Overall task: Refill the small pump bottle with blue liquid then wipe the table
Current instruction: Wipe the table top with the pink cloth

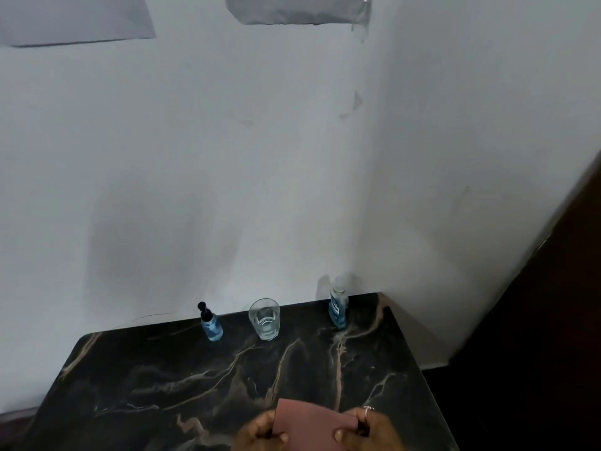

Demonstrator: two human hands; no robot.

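A small pump bottle (210, 323) with a black pump top and blue liquid inside stands at the back of the dark marbled table (182, 379). A taller clear bottle (338, 304) of blue liquid stands upright at the back right corner. At the bottom edge of the view both hands hold a folded reddish-brown cloth (312, 424) just above the table's near side. My left hand (260, 432) pinches the cloth's left edge. My right hand (367, 429), with a ring on one finger, pinches its right edge.
An empty clear drinking glass (264, 319) stands between the two bottles. A white wall rises right behind the table and along its right side. A dark door or panel (536, 320) fills the right of the view.
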